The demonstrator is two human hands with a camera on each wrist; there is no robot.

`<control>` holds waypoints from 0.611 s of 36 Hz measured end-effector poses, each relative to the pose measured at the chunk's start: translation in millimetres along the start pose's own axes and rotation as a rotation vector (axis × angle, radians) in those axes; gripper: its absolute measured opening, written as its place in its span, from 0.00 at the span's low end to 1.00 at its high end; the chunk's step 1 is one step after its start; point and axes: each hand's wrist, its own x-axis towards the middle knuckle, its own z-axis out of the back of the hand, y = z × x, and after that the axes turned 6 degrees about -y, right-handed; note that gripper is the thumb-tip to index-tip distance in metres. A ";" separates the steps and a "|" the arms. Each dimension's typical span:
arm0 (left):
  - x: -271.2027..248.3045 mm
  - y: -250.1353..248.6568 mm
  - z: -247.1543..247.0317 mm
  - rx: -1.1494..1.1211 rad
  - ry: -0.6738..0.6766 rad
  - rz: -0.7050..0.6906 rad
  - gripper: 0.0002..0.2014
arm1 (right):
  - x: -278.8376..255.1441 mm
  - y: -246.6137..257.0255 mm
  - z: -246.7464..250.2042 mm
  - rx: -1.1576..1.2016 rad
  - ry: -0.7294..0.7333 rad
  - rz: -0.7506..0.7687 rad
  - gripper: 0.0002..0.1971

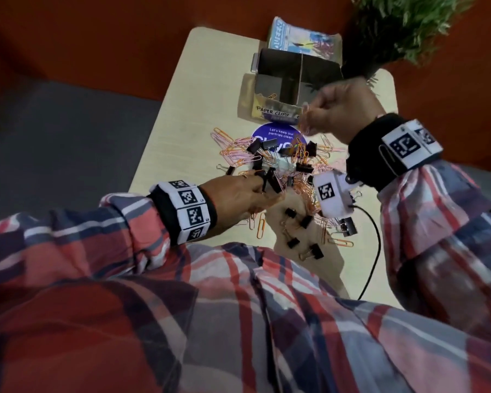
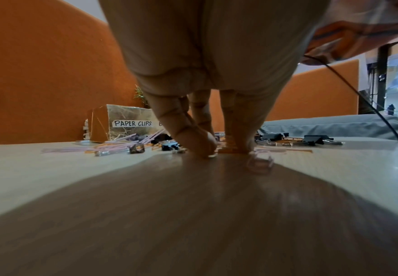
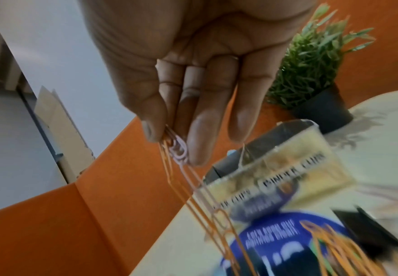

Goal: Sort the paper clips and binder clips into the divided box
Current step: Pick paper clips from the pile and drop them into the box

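Fingertips of your right hand (image 3: 193, 78) pinched a small bunch of paper clips (image 3: 176, 149), pink and orange, which hung down in a linked string. You held them by their top ends, I judge, so the chain could dangle free and be lowered into the box without snagging. That hand hovered just in front of the divided box (image 1: 289, 78), near the strip lettered PAPER CLIPS (image 1: 272, 110), whose left compartment already showed a clip or two.

Your left hand (image 1: 238, 194) was down at the near edge of the heap (image 1: 281, 163), fingers (image 2: 193, 138) pressed to the table (image 1: 204, 80) and closing on something small; whether it gripped a clip I could not tell, since the fingertips hid it.

Around the hands, paper clips and black binder clips (image 1: 301, 234) lay tangled together over a round blue sticker (image 1: 278, 134), with a few binder clips scattered nearer your body. A potted plant (image 1: 403, 29) stood beside the box on the right, and a printed packet (image 1: 304, 38) lay behind it. The dangling chain could catch on the box's front wall or centre divider, and the black cable (image 1: 372, 251) from your right wrist trailed across the table beside the loose clips.
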 end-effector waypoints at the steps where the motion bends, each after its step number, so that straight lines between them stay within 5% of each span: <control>1: 0.0 0.3 0.1 0.001 0.005 0.004 0.21 | 8.1 4.4 2.1 0.002 -0.026 0.027 0.05; 11: 3.7 1.9 -1.7 0.020 0.032 0.011 0.12 | 88.0 33.8 -2.4 -0.220 -0.220 0.163 0.03; 22: 5.1 5.1 0.7 0.019 0.106 0.004 0.15 | 123.5 14.8 -51.6 -0.749 -0.048 0.127 0.12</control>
